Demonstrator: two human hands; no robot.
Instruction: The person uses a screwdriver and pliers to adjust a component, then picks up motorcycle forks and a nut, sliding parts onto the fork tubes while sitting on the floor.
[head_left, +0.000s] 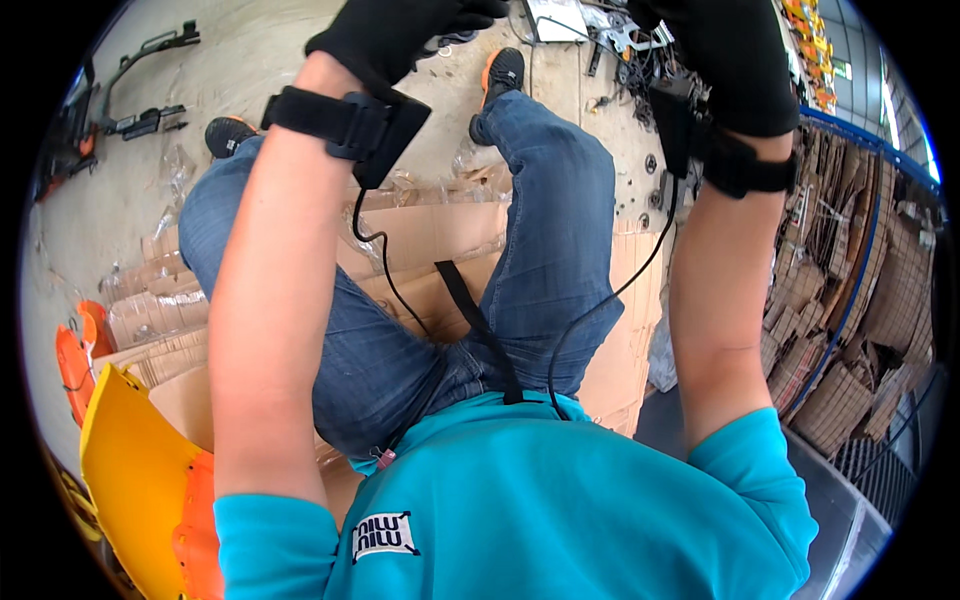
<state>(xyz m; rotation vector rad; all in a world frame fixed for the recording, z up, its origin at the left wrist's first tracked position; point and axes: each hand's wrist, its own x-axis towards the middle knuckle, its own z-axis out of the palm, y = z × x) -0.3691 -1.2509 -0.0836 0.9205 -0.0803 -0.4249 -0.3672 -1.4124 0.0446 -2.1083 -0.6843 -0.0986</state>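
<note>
Both my hands wear black gloves and are raised at the top edge of the view. My left hand (pixel 385 40) is at the upper left. Its fingers point right and are partly cut off by the edge, so their grip does not show. My right hand (pixel 745 65) is at the upper right, with its fingers mostly out of view. No held object shows at either hand. Each wrist has a black strap with a dark box: the left box (pixel 393 140) and the right box (pixel 675 125). A black cable (pixel 385 265) runs down from the left one.
I sit over flattened cardboard (pixel 430 230), legs apart. Small metal and black parts (pixel 640 50) lie beyond on the concrete floor (pixel 330 180). Yellow (pixel 135 460) and orange curved panels stand at left. A wire cage of folded cardboard (pixel 850 290) is at right. Black frames (pixel 140 120) lie far left.
</note>
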